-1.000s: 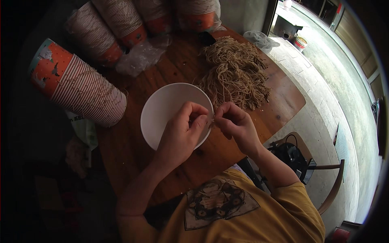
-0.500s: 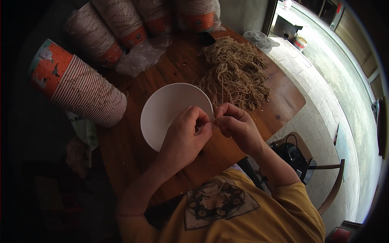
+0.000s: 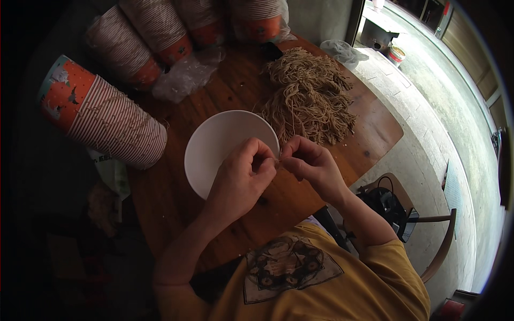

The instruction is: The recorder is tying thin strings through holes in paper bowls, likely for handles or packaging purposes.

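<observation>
My left hand [image 3: 243, 171] is over the right side of a round white bowl [image 3: 211, 144], its thumb and forefinger pinched together. Close to its right, my right hand [image 3: 313, 168] is pinched too, and the fingertips of both hands nearly meet beside the bowl's rim. Between them is a thin tan string, of which only a little shows. One strand rises from the right fingertips toward a large tangled heap of tan string [image 3: 310, 93] just beyond. The bowl's inside looks bare where it can be seen; my left hand covers part of it.
A tilted stack of orange-and-white paper buckets [image 3: 107, 115] lies at the left of the wooden table [image 3: 369, 142]. More wrapped stacks [image 3: 155, 32] stand at the back with crumpled clear plastic [image 3: 187, 80]. To the right, a wooden chair [image 3: 444, 251] holds a black bag [image 3: 383, 200].
Both hands have shifted very slightly left, still pinched close together. The fingertips have parted a little, and the string between them shows more. The bowl and string heap are in place.
</observation>
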Demonstrator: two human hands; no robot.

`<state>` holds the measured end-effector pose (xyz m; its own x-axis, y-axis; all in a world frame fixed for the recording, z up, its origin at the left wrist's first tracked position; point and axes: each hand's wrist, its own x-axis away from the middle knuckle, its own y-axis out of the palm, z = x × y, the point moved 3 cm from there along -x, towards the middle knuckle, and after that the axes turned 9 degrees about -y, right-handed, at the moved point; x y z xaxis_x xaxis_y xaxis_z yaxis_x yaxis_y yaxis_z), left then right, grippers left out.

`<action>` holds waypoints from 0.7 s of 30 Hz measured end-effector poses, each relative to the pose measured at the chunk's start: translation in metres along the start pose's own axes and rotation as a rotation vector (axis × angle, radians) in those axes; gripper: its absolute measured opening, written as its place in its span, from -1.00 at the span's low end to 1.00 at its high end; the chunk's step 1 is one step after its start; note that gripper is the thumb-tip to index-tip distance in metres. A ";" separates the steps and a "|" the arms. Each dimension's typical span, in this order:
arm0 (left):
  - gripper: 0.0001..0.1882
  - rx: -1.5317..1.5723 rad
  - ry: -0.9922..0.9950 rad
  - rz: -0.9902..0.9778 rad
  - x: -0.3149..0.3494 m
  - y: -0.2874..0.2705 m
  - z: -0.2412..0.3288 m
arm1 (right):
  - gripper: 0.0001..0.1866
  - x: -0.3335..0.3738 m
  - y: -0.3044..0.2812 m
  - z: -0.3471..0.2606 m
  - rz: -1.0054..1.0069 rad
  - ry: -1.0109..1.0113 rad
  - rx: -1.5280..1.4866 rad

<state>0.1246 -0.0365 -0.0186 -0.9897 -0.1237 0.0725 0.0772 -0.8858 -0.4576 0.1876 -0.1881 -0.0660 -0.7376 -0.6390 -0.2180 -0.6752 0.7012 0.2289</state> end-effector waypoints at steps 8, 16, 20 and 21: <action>-0.87 0.102 -0.012 -0.011 -0.001 -0.003 -0.003 | -0.89 0.000 0.001 0.000 -0.010 -0.043 -0.008; -0.85 0.037 -0.015 -0.078 -0.004 -0.002 -0.004 | -0.89 -0.001 -0.001 0.004 -0.034 -0.074 0.055; -0.86 -0.016 0.062 0.006 -0.006 -0.005 -0.007 | -0.89 0.000 0.000 0.005 -0.017 -0.090 0.022; -0.86 -0.017 0.063 0.006 -0.007 -0.005 -0.006 | -0.89 0.000 -0.001 0.008 -0.011 -0.106 0.049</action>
<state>0.1300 -0.0283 -0.0223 -0.9949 -0.0999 0.0142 0.0814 -0.8774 -0.4728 0.1885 -0.1865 -0.0740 -0.7238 -0.6113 -0.3201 -0.6800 0.7108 0.1800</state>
